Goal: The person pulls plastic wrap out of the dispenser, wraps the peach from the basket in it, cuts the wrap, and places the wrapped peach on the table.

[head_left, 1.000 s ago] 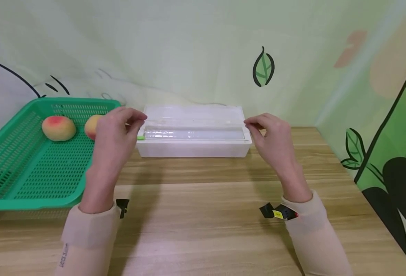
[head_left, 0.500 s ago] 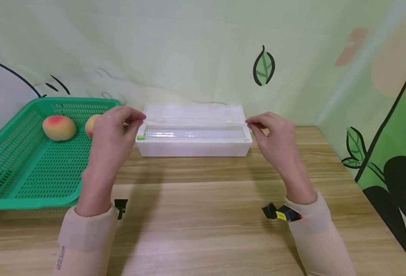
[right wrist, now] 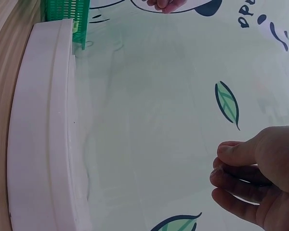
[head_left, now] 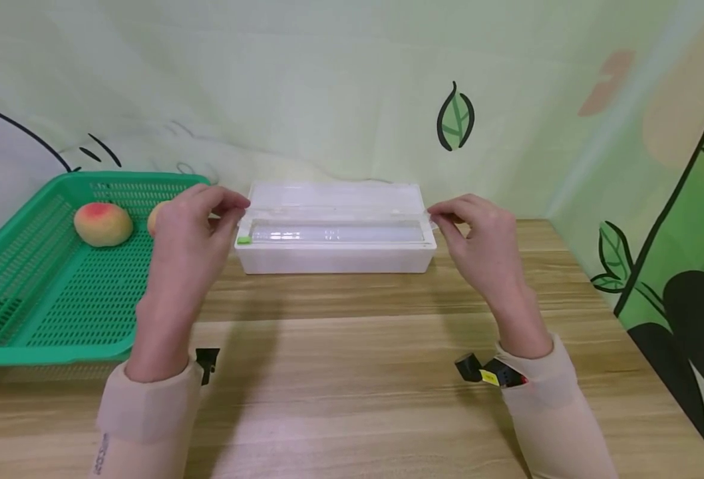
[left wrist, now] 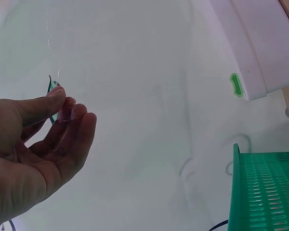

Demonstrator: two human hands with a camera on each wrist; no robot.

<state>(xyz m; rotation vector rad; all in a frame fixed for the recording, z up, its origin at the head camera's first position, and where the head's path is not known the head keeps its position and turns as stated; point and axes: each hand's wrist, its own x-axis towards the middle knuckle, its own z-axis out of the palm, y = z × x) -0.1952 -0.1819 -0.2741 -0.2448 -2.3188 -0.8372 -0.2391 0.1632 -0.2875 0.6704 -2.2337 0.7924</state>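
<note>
A white cling film box [head_left: 337, 261] stands on the table against the backdrop, its lid [head_left: 337, 194] raised at the back. Inside lies a clear roll of film [head_left: 352, 234], and a green slide cutter [head_left: 243, 240] sits at the box's left end. Above the box, a barely visible sheet of cling film [head_left: 334, 211] spans between both hands. My left hand [head_left: 193, 229] pinches its left edge between thumb and index finger. At the right edge, my right hand [head_left: 480, 239] pinches the film likewise. In the left wrist view, clear film shows at the fingertips [left wrist: 62, 98].
A green plastic basket [head_left: 88, 352] stands to the left, holding a peach [head_left: 103, 224] and a second peach [head_left: 156, 218] partly hidden behind my left hand. A printed cloth backdrop [head_left: 340, 100] hangs behind the wooden table [head_left: 340, 372].
My left hand has shifted slightly left and my right hand slightly right, so they stand a little farther apart. The box and basket stay in place.
</note>
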